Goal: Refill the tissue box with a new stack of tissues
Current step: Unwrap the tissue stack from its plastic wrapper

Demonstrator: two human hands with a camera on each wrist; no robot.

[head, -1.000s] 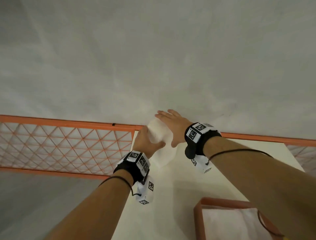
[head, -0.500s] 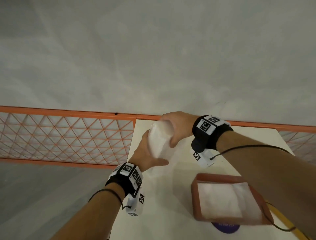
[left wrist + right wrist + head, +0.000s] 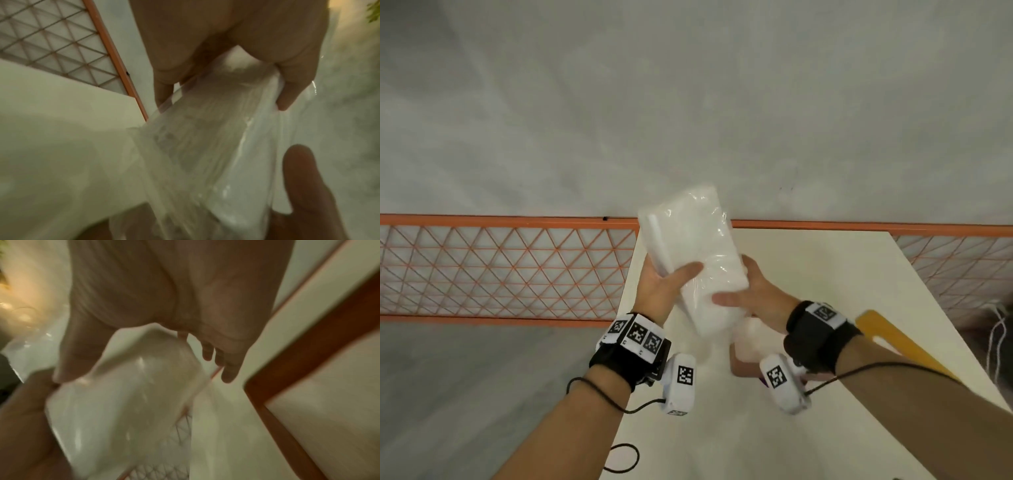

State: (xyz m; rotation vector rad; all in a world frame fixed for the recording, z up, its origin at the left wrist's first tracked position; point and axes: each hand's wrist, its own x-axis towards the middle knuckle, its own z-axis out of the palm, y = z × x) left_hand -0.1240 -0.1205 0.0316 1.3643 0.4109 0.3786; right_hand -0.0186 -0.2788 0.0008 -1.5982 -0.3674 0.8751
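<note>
A white stack of tissues in clear plastic wrap [image 3: 693, 253] is held tilted in the air above the white table [image 3: 825, 274]. My left hand [image 3: 669, 289] grips its left side, thumb across the top. My right hand [image 3: 751, 296] grips its near right end, thumb on the front face. The wrist views show the tissue pack [image 3: 205, 146] [image 3: 123, 402] close up between both palms. The orange tissue box [image 3: 308, 353] lies open below the right hand with white tissue inside. In the head view the box is mostly hidden under my right wrist.
An orange mesh fence [image 3: 500, 270] runs along the table's far edge, with a grey floor beyond it. A yellow strip [image 3: 900, 346] lies on the table to the right. White cables [image 3: 996, 342] hang past the right edge.
The tissue pack has been lifted from the table's far edge, brought toward me and tilted up. My right hand has moved from on top of it to its near end.
</note>
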